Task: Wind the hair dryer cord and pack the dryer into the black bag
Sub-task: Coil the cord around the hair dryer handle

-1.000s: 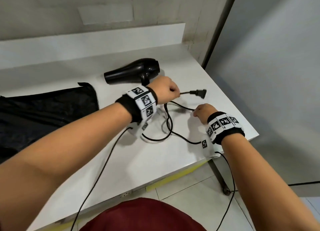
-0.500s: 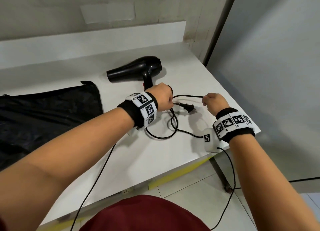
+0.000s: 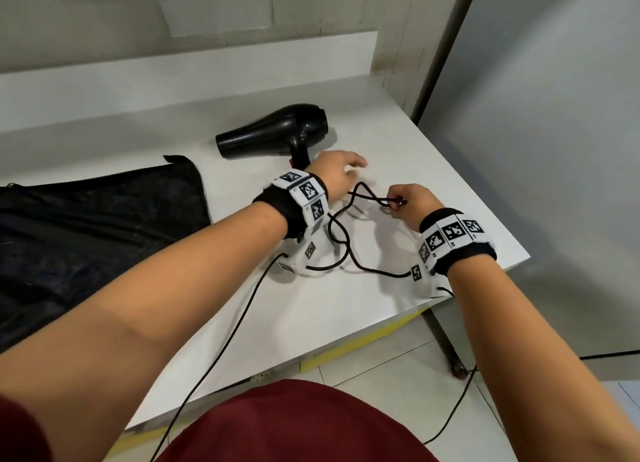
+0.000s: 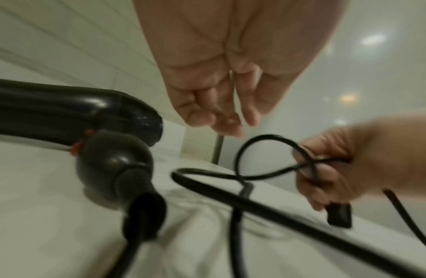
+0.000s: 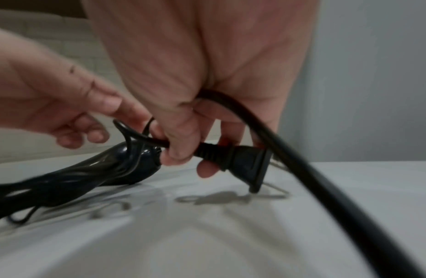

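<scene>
The right hand (image 3: 412, 202) has its fingers curled round the cord (image 3: 346, 250) at the plug end, gathering a small loop of it together with the plug (image 5: 240, 161), which juts out below the fist just above the tabletop; the left hand (image 3: 337, 177) is spread, fingers loosely extended and holding nothing, poised beside that loop and near the dryer's handle. The cord leaves the foot of the handle, lies in slack, crossing curves on the white table (image 3: 346, 323) between the two wrists, and rises to the right fist. The hair dryer (image 3: 273, 132) lies on its side just beyond the left hand, nozzle pointing left, and the black bag (image 3: 86, 236) lies flat at the left of the table, apart from the dryer. By my reading the winding step is in hand and only at its start: one small loop is gathered, most of the cord is loose, and packing has not begun. The next move would call for the free left hand to take up slack and lay it against the held loop, turn upon turn, without letting the crossings tangle.
</scene>
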`<control>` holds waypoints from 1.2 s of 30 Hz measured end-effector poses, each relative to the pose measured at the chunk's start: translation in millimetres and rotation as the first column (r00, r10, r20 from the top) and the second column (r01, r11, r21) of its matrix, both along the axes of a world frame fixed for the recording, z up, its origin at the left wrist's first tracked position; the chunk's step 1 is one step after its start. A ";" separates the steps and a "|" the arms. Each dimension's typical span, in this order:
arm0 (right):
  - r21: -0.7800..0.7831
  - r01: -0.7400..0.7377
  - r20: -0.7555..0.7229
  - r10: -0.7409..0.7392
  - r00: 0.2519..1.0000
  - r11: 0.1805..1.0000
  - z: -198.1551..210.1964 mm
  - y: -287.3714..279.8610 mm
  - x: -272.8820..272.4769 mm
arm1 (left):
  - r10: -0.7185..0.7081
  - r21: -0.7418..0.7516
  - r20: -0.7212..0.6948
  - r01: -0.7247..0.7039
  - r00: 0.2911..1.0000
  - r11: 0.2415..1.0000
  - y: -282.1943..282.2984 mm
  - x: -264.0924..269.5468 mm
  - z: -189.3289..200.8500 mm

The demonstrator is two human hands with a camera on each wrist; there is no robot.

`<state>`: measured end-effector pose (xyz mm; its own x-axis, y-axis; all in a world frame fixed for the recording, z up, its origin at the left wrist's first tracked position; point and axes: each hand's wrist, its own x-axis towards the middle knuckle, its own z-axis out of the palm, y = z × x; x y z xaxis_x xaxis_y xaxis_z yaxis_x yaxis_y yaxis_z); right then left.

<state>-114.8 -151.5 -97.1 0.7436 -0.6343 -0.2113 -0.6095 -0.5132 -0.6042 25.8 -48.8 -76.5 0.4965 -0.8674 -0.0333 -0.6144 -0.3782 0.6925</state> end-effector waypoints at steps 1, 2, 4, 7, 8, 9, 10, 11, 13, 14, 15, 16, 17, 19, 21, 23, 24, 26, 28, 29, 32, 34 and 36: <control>0.001 0.009 0.007 -0.009 1.000 1.000 0.5 -3.6 -1.0 | 0.056 0.023 0.009 -0.056 0.998 0.998 1.2 8.4 0.7; 0.012 0.022 0.001 -0.022 1.000 1.000 0.9 -6.7 -1.4 | 0.076 0.086 0.042 -0.079 0.996 0.993 1.8 16.9 0.6; 0.048 0.058 -0.006 -0.058 0.998 0.997 1.1 -11.5 -2.8 | 0.018 0.237 0.105 -0.043 0.994 0.971 3.1 26.9 -0.8; 0.094 0.059 -0.007 -0.059 0.998 0.994 2.1 -16.2 -1.9 | -0.057 0.257 0.065 0.039 0.996 0.966 3.5 29.4 -2.7; 0.109 0.060 0.004 -0.061 0.998 0.992 2.7 -16.2 -1.7 | -0.058 0.226 0.020 0.051 0.998 0.973 1.9 29.3 -4.1; 0.117 0.067 0.024 -0.070 0.997 0.991 2.7 -15.7 -0.8 | -0.058 0.186 -0.032 0.063 0.998 0.980 0.4 27.7 -4.6; 0.119 0.073 0.047 -0.079 0.996 0.990 3.1 -15.0 -0.5 | -0.067 0.165 -0.090 0.081 0.994 0.983 -2.0 25.6 -5.0; 0.124 0.078 0.070 -0.087 0.994 0.989 2.5 -14.7 0.2 | -0.088 0.165 -0.145 0.112 0.986 0.980 -3.5 22.0 -3.7; 0.131 0.076 0.094 -0.088 0.992 0.988 2.9 -13.9 0.9 | -0.115 0.187 -0.240 0.162 0.964 0.969 -5.9 16.9 -2.5; 0.131 0.074 0.092 -0.087 0.992 0.989 4.3 -13.4 1.2 | -0.103 0.190 -0.317 0.169 0.943 0.967 -5.8 14.4 -1.5; 0.126 0.074 0.084 -0.085 0.993 0.989 5.2 -13.2 1.2 | -0.080 0.190 -0.388 0.165 0.918 0.968 -4.6 13.0 -0.5; 0.111 0.077 0.058 -0.084 0.995 0.991 6.9 -12.7 1.0 | -0.058 0.189 -0.433 0.153 0.899 0.970 -3.6 12.7 0.4; 0.089 0.078 0.022 -0.081 0.996 0.993 8.0 -11.8 0.8 | -0.039 0.192 -0.458 0.142 0.888 0.971 -2.0 12.4 2.1; 0.053 0.081 -0.046 -0.079 0.996 0.995 8.4 -10.3 1.3 | 0.006 0.183 -0.527 0.107 0.850 0.977 0.0 13.3 5.2; 0.047 0.086 -0.082 -0.082 0.993 0.995 6.6 -9.9 1.7 | 0.049 0.172 -0.613 0.073 0.789 0.982 2.2 12.2 9.9; 0.041 0.078 -0.109 -0.073 0.991 0.996 5.4 -9.8 2.8 | 0.065 0.174 -0.660 0.069 0.748 0.982 3.8 10.3 14.2; 0.035 0.079 -0.119 -0.075 0.990 0.996 5.8 -9.6 3.6 | 0.067 0.188 -0.671 0.082 0.738 0.979 4.2 8.8 16.2; 0.017 0.103 -0.129 -0.100 0.987 0.995 6.6 -9.0 4.7 | 0.084 0.244 -0.686 0.121 0.722 0.962 6.0 7.4 18.0; -0.014 0.117 -0.154 -0.117 0.981 0.993 7.1 -9.4 5.2 | 0.094 0.307 -0.705 0.183 0.703 0.934 9.7 6.7 18.3; -0.025 0.116 -0.165 -0.119 0.979 0.993 7.3 -9.2 5.1 | 0.092 0.322 -0.711 0.205 0.698 0.924 11.2 6.5 17.2; -0.052 0.092 -0.163 -0.099 0.982 0.994 8.1 -7.3 4.5 | 0.105 0.306 -0.694 0.160 0.712 0.939 10.9 5.3 12.6; -0.092 0.086 -0.070 -0.093 0.993 0.992 8.6 -4.0 4.1 | 0.120 0.299 -0.696 0.133 0.708 0.945 11.0 2.7 12.1; -0.119 0.096 0.054 -0.090 0.994 0.988 9.3 -0.2 4.6 | 0.122 0.277 -0.721 0.123 0.682 0.953 12.9 -1.7 13.0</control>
<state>-110.2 -151.6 -87.8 0.6878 -0.7198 -0.0937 -0.6295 -0.5272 -0.5707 24.0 -35.9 -63.5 0.2084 -0.7569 -0.6194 0.0334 -0.6274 0.7780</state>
